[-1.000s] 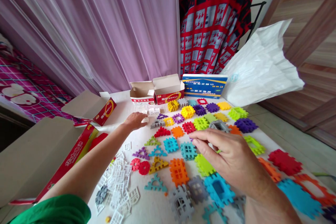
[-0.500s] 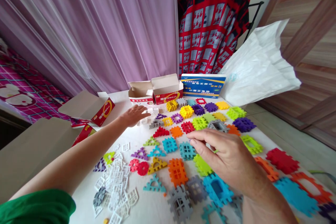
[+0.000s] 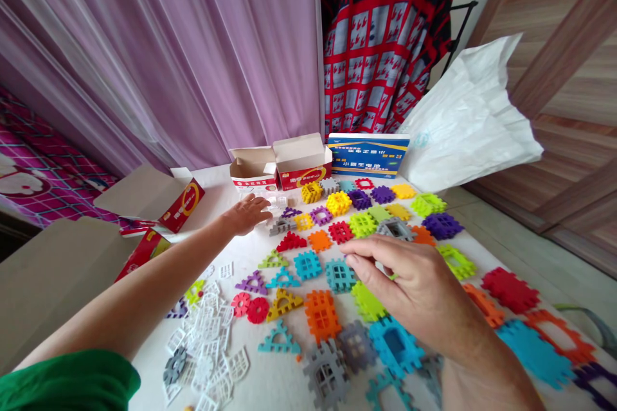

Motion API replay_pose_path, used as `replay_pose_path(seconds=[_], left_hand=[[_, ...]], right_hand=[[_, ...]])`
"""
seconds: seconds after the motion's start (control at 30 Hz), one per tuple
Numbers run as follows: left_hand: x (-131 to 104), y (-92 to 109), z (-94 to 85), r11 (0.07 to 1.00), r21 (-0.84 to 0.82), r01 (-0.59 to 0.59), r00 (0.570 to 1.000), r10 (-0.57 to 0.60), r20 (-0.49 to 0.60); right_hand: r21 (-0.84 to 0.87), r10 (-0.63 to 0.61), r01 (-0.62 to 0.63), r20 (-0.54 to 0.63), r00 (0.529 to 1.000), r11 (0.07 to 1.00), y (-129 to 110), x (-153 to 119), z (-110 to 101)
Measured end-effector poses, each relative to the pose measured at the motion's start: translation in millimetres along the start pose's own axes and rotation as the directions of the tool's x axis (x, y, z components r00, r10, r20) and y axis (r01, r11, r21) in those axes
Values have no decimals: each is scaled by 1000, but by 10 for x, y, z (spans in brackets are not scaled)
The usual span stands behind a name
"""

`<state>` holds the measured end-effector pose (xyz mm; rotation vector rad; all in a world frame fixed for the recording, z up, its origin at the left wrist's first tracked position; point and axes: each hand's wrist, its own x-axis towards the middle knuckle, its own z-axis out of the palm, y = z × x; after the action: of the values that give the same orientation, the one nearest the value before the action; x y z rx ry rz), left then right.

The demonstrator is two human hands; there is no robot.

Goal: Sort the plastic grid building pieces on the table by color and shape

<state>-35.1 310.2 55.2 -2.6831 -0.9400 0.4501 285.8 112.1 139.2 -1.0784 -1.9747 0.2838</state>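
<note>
My left hand (image 3: 249, 213) reaches to the far side of the table, palm down, its fingers apart and bent a little over white window-shaped pieces (image 3: 277, 201). Just right of it lie a grey block piece (image 3: 282, 226) and a small purple triangle (image 3: 291, 212). My right hand (image 3: 402, 273) hovers above the coloured blocks, thumb and forefinger brought together; what they hold, if anything, is too small to make out. Under and beside it are a teal window block (image 3: 340, 275), a lime block (image 3: 369, 302) and a blue frame block (image 3: 396, 345).
Open red boxes (image 3: 303, 174) and a blue box (image 3: 369, 157) line the back. More cartons (image 3: 161, 205) stand at the left. Loose white window pieces (image 3: 212, 334) lie heaped near the front left. A white bag (image 3: 475, 115) leans at the back right.
My left hand has lowered slightly onto the white pieces, its fingers bending more. My right hand keeps its pose. The whole view has shifted a little.
</note>
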Motion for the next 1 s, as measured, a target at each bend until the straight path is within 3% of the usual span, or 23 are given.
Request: replay_pose_path(seconds=[0.27, 0.53, 0.77, 1.0], left_hand=[[34, -4, 93, 999, 18, -42, 995, 44, -86], [-21, 20, 39, 998, 64, -12, 992, 20, -122], [-34, -5, 72, 985, 157, -74, 984, 98, -150], [-6, 13, 116, 988, 118, -97, 983, 114, -143]], right_hand=[[7, 10, -10, 4, 1000, 1000, 8, -5, -11], [-2, 16, -16, -2, 1000, 1000, 11, -7, -7], [-10, 0, 0, -11, 1000, 1000, 30, -14, -3], [0, 10, -10, -10, 1000, 1000, 36, -23, -6]])
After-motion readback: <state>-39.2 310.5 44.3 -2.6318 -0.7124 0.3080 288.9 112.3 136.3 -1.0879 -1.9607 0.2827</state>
